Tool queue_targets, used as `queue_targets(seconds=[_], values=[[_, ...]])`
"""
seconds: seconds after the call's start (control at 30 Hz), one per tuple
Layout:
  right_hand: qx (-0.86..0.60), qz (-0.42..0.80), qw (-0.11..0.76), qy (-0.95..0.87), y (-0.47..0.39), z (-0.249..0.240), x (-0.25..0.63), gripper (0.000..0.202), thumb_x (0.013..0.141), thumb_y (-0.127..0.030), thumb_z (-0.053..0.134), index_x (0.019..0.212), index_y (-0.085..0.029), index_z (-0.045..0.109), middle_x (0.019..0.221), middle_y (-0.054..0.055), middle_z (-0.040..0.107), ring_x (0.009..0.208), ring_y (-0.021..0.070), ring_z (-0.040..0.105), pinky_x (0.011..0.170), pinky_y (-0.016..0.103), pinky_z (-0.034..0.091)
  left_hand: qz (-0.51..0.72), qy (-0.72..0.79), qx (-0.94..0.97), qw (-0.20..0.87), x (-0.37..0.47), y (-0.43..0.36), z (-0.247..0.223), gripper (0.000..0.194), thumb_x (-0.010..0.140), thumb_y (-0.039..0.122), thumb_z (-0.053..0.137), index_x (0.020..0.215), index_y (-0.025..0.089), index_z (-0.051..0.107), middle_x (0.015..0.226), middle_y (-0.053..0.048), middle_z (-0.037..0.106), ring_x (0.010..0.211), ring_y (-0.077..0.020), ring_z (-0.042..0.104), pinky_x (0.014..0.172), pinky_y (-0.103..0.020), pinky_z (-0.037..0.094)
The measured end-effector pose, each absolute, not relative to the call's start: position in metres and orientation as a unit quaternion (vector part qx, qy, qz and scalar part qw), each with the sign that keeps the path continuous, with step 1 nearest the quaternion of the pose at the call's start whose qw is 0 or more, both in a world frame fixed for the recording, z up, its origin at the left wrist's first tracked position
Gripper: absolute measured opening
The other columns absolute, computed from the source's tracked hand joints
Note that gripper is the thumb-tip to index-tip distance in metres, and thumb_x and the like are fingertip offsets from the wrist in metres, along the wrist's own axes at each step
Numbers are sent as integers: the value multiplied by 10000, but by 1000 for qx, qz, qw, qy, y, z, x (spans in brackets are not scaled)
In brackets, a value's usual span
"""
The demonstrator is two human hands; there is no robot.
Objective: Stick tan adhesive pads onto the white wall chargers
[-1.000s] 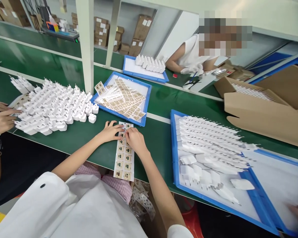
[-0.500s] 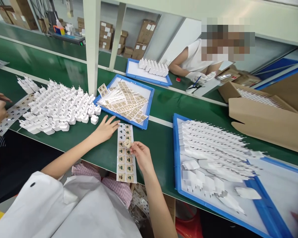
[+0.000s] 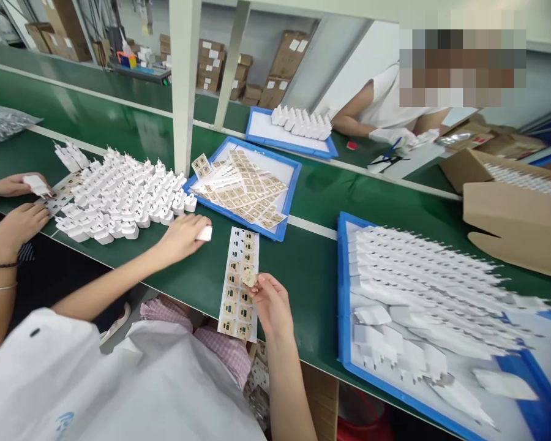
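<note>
My left hand [image 3: 180,237] is closed around a white plug charger [image 3: 205,233], whose end shows past the fingertips. It is just in front of a large cluster of white plug chargers [image 3: 123,193] on the green bench. Between thumb and fingertips, my right hand [image 3: 272,301] pinches a small tan sticker [image 3: 248,277]. Directly under that sticker lies a sticker sheet [image 3: 228,309], printed with tan labels in two columns; some backing spots near its far end are bare. The sheet's near end reaches over the bench edge.
A blue-rimmed tray [image 3: 282,229] with sticker sheets lies ahead. On the right, a bigger blue tray [image 3: 344,294] holds rows of chargers. A co-worker's hands [image 3: 21,229] are at far left, one with a charger. Another person in gloves [image 3: 390,136] sits opposite. An upright post [image 3: 187,92] rises from the bench.
My left hand, earlier spread empty by the sheet's far end, has drawn back left and now holds a charger. My right hand still pinches the sticker. The whole view has shifted slightly.
</note>
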State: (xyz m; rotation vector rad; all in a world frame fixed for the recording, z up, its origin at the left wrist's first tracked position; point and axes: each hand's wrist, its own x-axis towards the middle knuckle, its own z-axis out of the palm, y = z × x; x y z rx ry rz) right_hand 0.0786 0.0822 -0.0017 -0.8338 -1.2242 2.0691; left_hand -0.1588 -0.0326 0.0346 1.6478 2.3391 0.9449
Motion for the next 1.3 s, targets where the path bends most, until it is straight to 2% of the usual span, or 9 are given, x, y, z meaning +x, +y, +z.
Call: queue_targets(seconds=[0.1,0.23,0.4,0.7,0.87,1.0,1.07,1.2,1.3], values=[[-302,783,307,-449,65,26,89,406,681,-496,902,600,-208,627,617,-21,534,535,107,473,491,262,432,451,731,496,129,-101,-45,38,344,923,354,667,1191,233,488,1206,-103,700,1063,-262,695,905,-405,561],[-262,749,379,-476,32,62,96,375,789,-477,842,624,-222,621,674,-25,501,558,110,474,498,259,410,634,565,463,255,-38,-54,38,332,944,404,693,1110,262,443,1136,-72,673,1080,-225,679,917,-364,551],[-290,688,444,-495,7,73,104,375,872,-451,770,637,-237,570,687,-27,472,586,125,463,545,272,414,624,501,498,334,-16,-63,42,499,889,532,760,1220,271,492,1141,-73,607,1023,-228,624,882,-369,539],[-289,637,410,-586,12,80,134,287,911,-364,766,692,-218,654,653,-16,544,590,127,490,530,263,384,643,451,567,250,-25,-65,46,505,923,473,742,1323,282,502,1118,-63,572,1012,-224,588,866,-349,513],[-266,615,551,-498,7,80,122,328,928,-395,735,703,-232,562,640,-48,465,514,103,419,459,235,323,627,454,564,288,-25,-63,38,553,1009,508,591,1495,286,450,1292,-113,503,1190,-270,543,990,-408,498],[-288,606,589,-451,-8,75,97,370,982,-423,650,721,-237,465,693,-52,396,547,102,369,516,239,367,730,398,497,250,1,-48,26,464,909,408,775,1283,302,525,1149,-36,489,1071,-190,569,929,-333,503],[-291,569,628,-444,-9,73,87,358,995,-408,624,732,-245,445,697,-53,357,562,114,351,547,256,376,756,367,481,251,13,-43,22,526,866,527,795,1250,298,517,1179,-45,497,1132,-211,558,968,-357,501],[-286,447,722,-444,5,73,78,326,981,-351,616,727,-255,435,703,-45,303,580,141,316,567,291,338,652,386,526,387,20,-43,25,613,1001,628,548,1490,277,432,1470,-146,504,1345,-304,523,1045,-430,495],[-276,418,731,-462,15,77,83,313,957,-335,630,714,-251,451,709,-32,330,640,160,372,633,320,366,641,398,558,344,14,-44,30,482,1033,510,563,1446,273,481,1315,-113,614,1170,-255,623,962,-372,517]])
